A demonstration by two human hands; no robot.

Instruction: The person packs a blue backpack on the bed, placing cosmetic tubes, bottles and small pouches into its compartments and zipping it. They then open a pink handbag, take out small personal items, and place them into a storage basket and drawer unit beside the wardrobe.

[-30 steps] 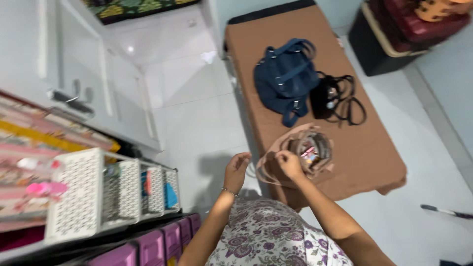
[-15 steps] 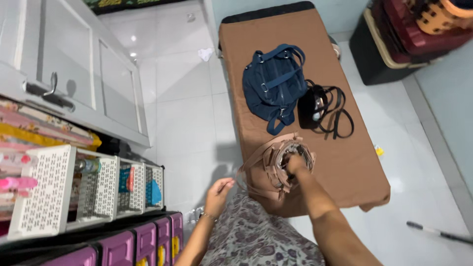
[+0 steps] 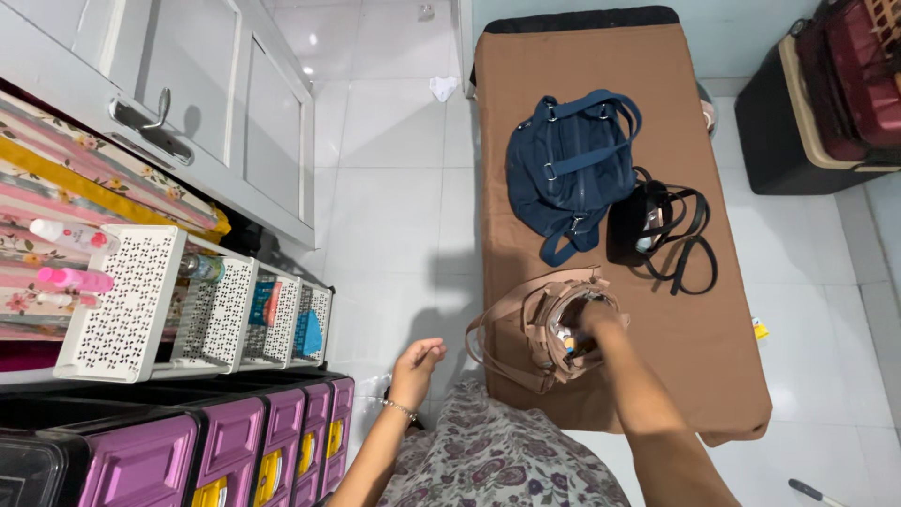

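A tan handbag (image 3: 540, 333) lies open near the front edge of a brown-covered table (image 3: 723, 357). My right hand (image 3: 597, 324) reaches down into the bag's mouth, its fingers hidden among the small items inside. My left hand (image 3: 418, 361) hovers left of the table over the white floor, fingers loosely curled, holding nothing, a bracelet on the wrist. A dark blue bag (image 3: 568, 169) sits further back on the table. Beside it on the right lies a small black bag (image 3: 648, 225) with loose straps.
White perforated baskets (image 3: 141, 300) with bottles and small items stand at left above purple drawers (image 3: 235, 441). White cabinets (image 3: 244, 122) line the upper left. Dark red luggage (image 3: 845, 84) stands at the far right on a black box.
My right hand has gone deeper into the tan bag. My left hand has let go of the bag and drawn away to the left. The view has shifted a little.
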